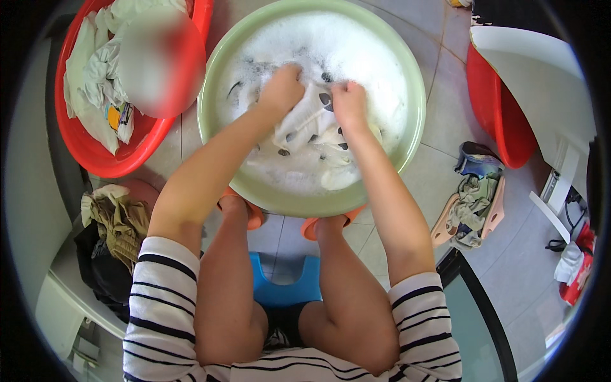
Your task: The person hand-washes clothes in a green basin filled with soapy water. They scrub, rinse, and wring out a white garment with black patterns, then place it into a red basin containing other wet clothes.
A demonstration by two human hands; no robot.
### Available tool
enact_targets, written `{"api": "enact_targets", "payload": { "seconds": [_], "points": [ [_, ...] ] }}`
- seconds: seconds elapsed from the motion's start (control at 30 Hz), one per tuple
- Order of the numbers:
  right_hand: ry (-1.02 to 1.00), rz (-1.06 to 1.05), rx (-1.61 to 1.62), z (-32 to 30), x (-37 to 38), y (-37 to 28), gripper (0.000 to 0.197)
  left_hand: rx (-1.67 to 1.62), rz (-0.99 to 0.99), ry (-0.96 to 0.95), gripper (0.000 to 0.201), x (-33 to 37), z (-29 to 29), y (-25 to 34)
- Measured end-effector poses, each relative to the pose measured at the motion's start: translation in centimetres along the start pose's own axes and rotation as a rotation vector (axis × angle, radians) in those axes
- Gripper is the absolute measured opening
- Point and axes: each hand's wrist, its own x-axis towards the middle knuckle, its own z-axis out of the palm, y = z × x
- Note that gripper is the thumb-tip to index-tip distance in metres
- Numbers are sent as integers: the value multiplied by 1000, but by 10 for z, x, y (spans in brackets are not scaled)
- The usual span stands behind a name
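A large pale green basin [415, 114] full of white suds [356, 48] stands on the floor in front of me. In it lies a wet white cloth [307, 120] printed with dark leaf shapes, partly sunk under foam. My left hand [283, 90] is closed on the cloth left of the basin's middle, its fingertips hidden. Just to the right, my right hand [349, 105] pinches another part of the same cloth. A stretch of fabric runs between the two hands, raised slightly from the water.
A red tub [153, 143] with white laundry [86, 95] stands at the upper left. Brown and black clothes [114, 219] lie below it. On the right are pink slippers [491, 216] with grey socks and a red basin [503, 121]. A blue stool [286, 290] is beneath me.
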Motion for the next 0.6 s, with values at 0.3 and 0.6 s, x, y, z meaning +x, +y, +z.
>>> {"api": "enact_targets", "payload": {
  "seconds": [0.3,0.6],
  "points": [
    [-167,428,1211,-7,-69,-75,28,-94,343,64,13,-22,-43,56],
    [-169,425,1307,-5,-79,-55,24,-88,359,1,28,-44,-37,61]
  ]
}}
